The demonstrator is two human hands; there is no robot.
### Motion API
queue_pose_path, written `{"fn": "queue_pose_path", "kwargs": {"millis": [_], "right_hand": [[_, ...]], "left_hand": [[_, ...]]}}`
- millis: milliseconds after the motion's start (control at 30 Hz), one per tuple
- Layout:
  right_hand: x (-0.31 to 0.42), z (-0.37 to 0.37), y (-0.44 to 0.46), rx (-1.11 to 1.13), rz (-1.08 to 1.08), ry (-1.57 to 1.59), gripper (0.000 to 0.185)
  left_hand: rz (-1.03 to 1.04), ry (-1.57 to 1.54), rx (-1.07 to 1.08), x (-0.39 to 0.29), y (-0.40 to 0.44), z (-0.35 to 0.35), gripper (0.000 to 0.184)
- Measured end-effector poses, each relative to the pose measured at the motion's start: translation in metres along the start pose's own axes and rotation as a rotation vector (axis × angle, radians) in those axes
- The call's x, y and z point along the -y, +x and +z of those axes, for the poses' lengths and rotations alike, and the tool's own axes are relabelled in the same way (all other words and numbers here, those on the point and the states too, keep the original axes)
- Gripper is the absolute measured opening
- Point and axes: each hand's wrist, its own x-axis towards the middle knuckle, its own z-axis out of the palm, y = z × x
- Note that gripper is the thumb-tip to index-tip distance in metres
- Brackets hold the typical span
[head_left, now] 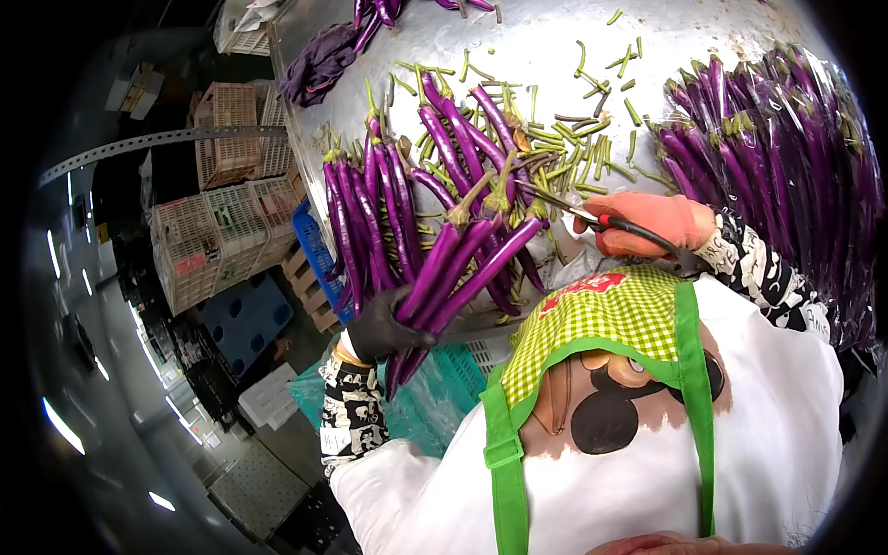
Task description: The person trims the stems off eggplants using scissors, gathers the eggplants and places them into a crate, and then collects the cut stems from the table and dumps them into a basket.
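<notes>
My left hand, in a black glove, is wrapped round the lower part of a bunch of long purple eggplants. Their green stems point up and away from me, toward the right hand. My right hand, in an orange-pink glove, grips a pair of scissors with dark and red handles. The scissor blades reach left, close to the stems of the held eggplants; whether they touch a stem I cannot tell. More loose eggplants lie on the metal table beyond the left hand.
Cut green stem pieces are scattered over the table's middle. Clear-wrapped eggplants are stacked at the right. A dark purple cloth lies at the far left corner. Plastic crates and a blue basket stand left of the table.
</notes>
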Motion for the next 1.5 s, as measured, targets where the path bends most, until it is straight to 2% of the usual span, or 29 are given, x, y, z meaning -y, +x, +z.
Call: {"fn": "queue_pose_path", "kwargs": {"millis": [100, 333, 600, 733, 800, 933, 1033, 1067, 1200, 1300, 1400, 1500], "right_hand": [[0.000, 0.002, 0.008, 0.015, -0.021, 0.071, 0.040], [-0.004, 0.008, 0.012, -0.091, -0.043, -0.086, 0.037], [0.001, 0.004, 0.009, -0.045, -0.096, -0.027, 0.037], [0.005, 0.005, 0.009, -0.067, -0.066, -0.039, 0.034], [0.002, 0.006, 0.009, -0.154, -0.111, -0.179, 0.031], [-0.012, 0.015, 0.007, -0.396, -0.153, -0.400, 0.026], [0.013, 0.015, -0.004, -0.346, -0.040, -0.233, 0.028], [0.016, 0.019, -0.006, -0.328, -0.068, -0.161, 0.031], [0.023, 0.024, -0.003, -0.170, -0.082, -0.185, 0.036], [0.022, 0.026, 0.009, -0.182, -0.137, -0.199, 0.035], [0.046, 0.020, 0.008, -0.114, 0.014, -0.101, 0.034], [0.014, 0.033, 0.021, -0.349, -0.285, -0.279, 0.034]], "left_hand": [[0.008, 0.067, -0.034, -0.001, -0.001, 0.004, 0.078], [0.071, 0.121, -0.099, 0.006, -0.001, 0.001, 0.080], [0.023, 0.141, -0.095, -0.014, -0.003, 0.011, 0.078], [0.079, 0.315, -0.126, -0.007, 0.001, 0.009, 0.081], [0.160, 0.318, -0.181, -0.004, 0.003, 0.011, 0.083], [0.152, 0.460, -0.315, -0.012, 0.000, 0.014, 0.086], [0.154, 0.482, -0.406, -0.018, -0.002, 0.018, 0.087], [0.154, 0.474, -0.419, -0.024, -0.002, 0.021, 0.087], [0.221, 0.542, -0.515, -0.030, -0.003, 0.031, 0.088], [0.282, 0.619, -0.554, -0.029, 0.002, 0.037, 0.086], [0.292, 0.750, -0.603, -0.031, 0.002, 0.043, 0.085], [0.346, 0.916, -0.714, -0.033, 0.003, 0.048, 0.083]]}}
